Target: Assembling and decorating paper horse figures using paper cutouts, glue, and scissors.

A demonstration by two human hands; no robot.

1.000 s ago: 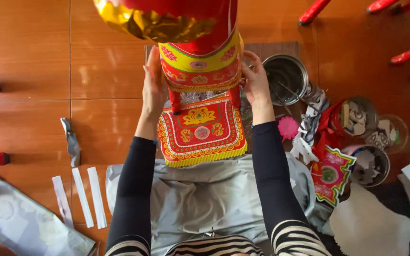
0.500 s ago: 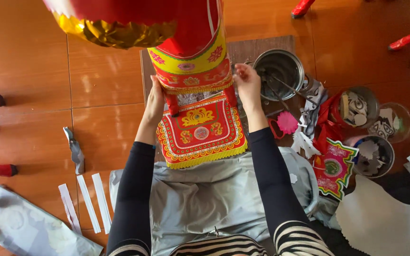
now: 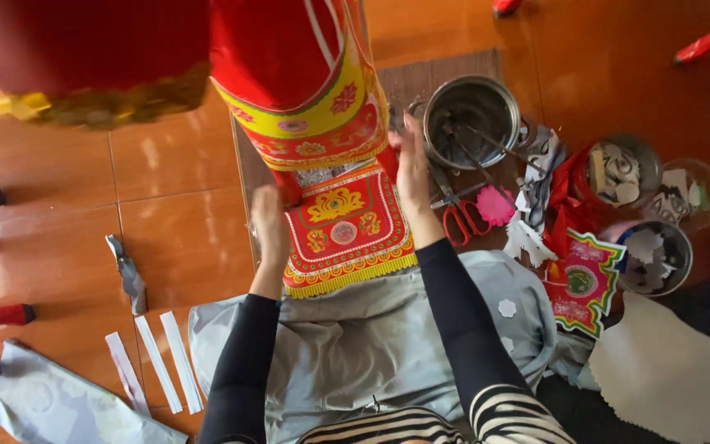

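A tall red and yellow paper figure (image 3: 306, 90) stands on the tiled floor (image 3: 166, 222), its patterned fringed apron (image 3: 345, 234) spilling onto the grey cloth (image 3: 355, 345) over the lap. The left hand (image 3: 269, 222) rests against the figure's lower left side, blurred so I cannot tell its finger spread; the right hand (image 3: 411, 160) presses flat, fingers together, on the right side. Even pressure from both sides should keep it upright, clear of the steel pot (image 3: 472, 123) and red scissors (image 3: 463, 220) nearby.
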